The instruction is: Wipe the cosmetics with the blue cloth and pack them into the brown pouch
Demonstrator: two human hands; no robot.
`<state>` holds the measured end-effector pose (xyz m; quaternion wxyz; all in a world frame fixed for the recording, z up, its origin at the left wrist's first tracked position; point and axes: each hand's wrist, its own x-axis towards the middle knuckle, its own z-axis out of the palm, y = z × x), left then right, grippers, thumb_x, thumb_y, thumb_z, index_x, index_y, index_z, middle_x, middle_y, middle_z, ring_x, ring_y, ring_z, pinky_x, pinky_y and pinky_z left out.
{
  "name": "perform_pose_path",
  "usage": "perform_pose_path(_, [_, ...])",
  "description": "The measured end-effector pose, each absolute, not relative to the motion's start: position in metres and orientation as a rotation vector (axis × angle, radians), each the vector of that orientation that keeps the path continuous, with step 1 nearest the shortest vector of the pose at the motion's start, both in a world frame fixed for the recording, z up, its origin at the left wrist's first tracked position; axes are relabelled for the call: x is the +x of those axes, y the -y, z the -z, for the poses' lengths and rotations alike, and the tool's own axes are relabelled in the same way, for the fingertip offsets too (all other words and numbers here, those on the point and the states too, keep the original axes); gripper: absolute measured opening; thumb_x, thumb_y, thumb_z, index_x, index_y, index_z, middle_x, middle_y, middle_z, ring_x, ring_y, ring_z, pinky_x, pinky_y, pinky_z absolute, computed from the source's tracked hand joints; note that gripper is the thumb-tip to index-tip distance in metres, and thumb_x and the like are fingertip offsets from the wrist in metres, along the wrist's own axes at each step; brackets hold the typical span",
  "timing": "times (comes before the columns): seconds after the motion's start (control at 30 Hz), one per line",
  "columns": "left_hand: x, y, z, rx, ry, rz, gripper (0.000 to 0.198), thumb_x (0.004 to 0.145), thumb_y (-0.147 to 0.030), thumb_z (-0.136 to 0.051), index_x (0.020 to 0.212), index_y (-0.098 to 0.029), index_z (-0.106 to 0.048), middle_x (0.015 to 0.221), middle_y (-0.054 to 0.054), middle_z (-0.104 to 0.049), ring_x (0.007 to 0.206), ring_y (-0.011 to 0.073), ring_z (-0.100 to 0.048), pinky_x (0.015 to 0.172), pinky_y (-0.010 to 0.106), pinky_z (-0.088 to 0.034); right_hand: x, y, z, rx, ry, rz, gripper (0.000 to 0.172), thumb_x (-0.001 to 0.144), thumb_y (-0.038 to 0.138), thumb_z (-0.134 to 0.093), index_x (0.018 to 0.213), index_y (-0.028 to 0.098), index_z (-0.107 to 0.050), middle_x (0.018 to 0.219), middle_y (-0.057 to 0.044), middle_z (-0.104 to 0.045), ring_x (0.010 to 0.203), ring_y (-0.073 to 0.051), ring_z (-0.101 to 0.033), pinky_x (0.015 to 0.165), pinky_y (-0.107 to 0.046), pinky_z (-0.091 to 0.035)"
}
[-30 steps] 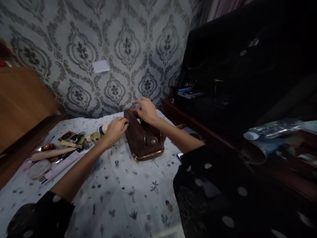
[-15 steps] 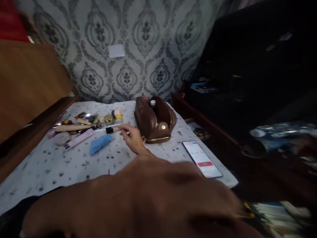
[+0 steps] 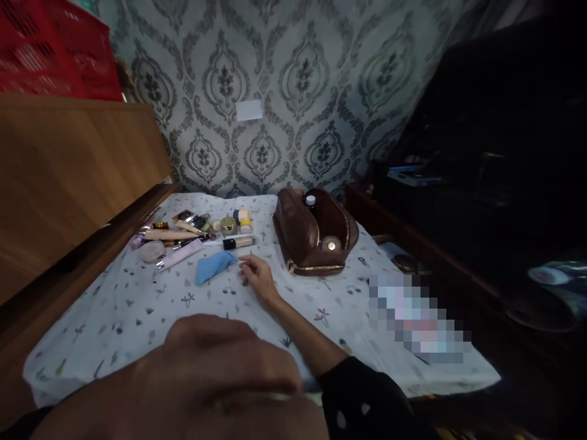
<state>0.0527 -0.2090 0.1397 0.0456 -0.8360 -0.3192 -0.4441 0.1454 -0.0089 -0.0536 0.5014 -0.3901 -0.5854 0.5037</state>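
My right hand [image 3: 259, 278] hovers low over the patterned cloth, fingers loosely bent and apart, nothing visible in them. Its fingertips are at the right end of a crumpled blue cloth-like piece [image 3: 214, 267]; I cannot tell if they touch. Just beyond lies a small tube with a black cap [image 3: 238, 242], beside a pale pink tube [image 3: 181, 254]. My left hand [image 3: 233, 366] looms large and blurred close to the camera, its fingers unclear. Right of my right hand stands an unzipped brown cosmetic bag [image 3: 296, 229], with a white-capped bottle [image 3: 310, 201] inside.
Brushes [image 3: 172, 234], a round compact [image 3: 153, 251] and a gold-lidded jar [image 3: 228, 225] lie in a group at the back left. A pixelated phone [image 3: 417, 321] rests near the right edge. Wooden board [image 3: 77, 146] and red crate [image 3: 59, 55] stand left; patterned wall behind.
My right hand has drawn back from the black-capped tube, which lies on the cloth, toward the blue piece. My left hand has shifted lower and left. The camera view has turned left.
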Motion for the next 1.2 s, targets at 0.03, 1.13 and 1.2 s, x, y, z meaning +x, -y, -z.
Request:
perform_pose_path(0.03, [0.051,0.196,-0.139,-2.576,0.928,1.321,0.022,0.090,-0.017,-0.048,0.086,-0.030,-0.066,0.077,-0.002,-0.068,0.065,0.0165,-0.061,0.055,0.030,-0.053,0.145,0.010,0.056,-0.933,1.408,-1.225,0.026,0.075,0.024,-0.053,0.097,0.018,-0.065,0.068,0.002,-0.061,0.052,-0.010,-0.055,0.049,-0.020,-0.048])
perform_pose_path(1.13, [-0.042,-0.110,-0.001,-2.267,2.014,1.061,0.041,0.076,-0.027,-0.068,0.112,-0.016,-0.055,0.111,0.010,-0.062,0.111,0.0254,-0.054,0.097,0.038,-0.042,0.156,0.002,0.057,-0.863,1.346,-1.271,0.028,0.076,0.032,-0.057,0.098,0.017,-0.064,0.074,0.000,-0.061,0.065,-0.014,-0.064,0.050,-0.022,-0.050])
perform_pose_path(1.2, [-0.044,-0.094,-0.004,-2.312,1.950,1.161,0.044,0.077,-0.028,-0.067,0.118,-0.017,-0.053,0.119,0.011,-0.060,0.114,0.0250,-0.054,0.099,0.037,-0.042,0.157,0.000,0.057,-0.859,1.351,-1.257,0.029,0.076,0.032,-0.058,0.100,0.017,-0.064,0.076,-0.001,-0.061,0.066,-0.014,-0.063,0.051,-0.023,-0.051])
